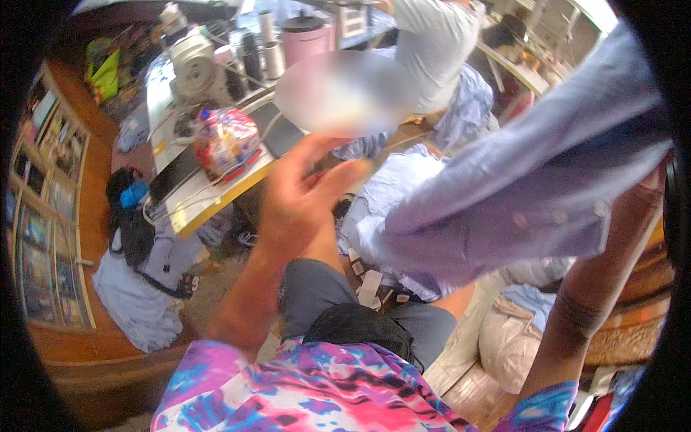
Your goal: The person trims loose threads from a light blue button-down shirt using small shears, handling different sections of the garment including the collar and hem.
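A light blue shirt (pixel 518 180) with buttons stretches through the air from the upper right toward my lap. My raised right forearm (pixel 601 273) reaches up behind the shirt's far end, which that hand holds up; its fingers are hidden by cloth and the picture's edge. My left hand (pixel 294 194) is lifted in front of me, thumb and forefinger apart, with nothing visible in it. Beyond my knees lies more light blue cloth (pixel 399 176), partly covered by the shirt. Small white tags (pixel 370 288) show by my lap.
At the left, a table (pixel 216 205) bears a sewing machine (pixel 194 68), a colourful plastic bag (pixel 227 144) and a pink tumbler (pixel 306 43). Another person in grey (pixel 435 61) sits across. Blue cloth (pixel 137 295) heaps left; a beige bundle (pixel 507 338) sits right.
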Demonstrator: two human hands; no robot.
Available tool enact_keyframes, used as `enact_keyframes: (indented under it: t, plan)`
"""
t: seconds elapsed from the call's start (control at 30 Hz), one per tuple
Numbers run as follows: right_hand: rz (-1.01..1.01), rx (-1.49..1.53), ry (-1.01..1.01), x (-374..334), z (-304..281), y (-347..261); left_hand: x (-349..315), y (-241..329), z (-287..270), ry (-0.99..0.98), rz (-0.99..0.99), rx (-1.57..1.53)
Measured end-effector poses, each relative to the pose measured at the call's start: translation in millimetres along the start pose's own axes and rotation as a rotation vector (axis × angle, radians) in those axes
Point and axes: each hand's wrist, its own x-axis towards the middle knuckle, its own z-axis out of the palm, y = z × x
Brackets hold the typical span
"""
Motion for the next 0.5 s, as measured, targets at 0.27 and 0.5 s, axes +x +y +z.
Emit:
enact_keyframes:
  t: [0.27, 0.5]
  plan:
    - [0.336, -0.161, -0.222, -47.7, 66.9, 37.4, -26.0, 1.2, -53.7, -0.372, -0.384, -0.155]
    - [1.011, 0.497, -0.498, -169.4, 167.8, 137.1, -80.9, -104.3, -48.9, -0.24, -0.58, -0.228]
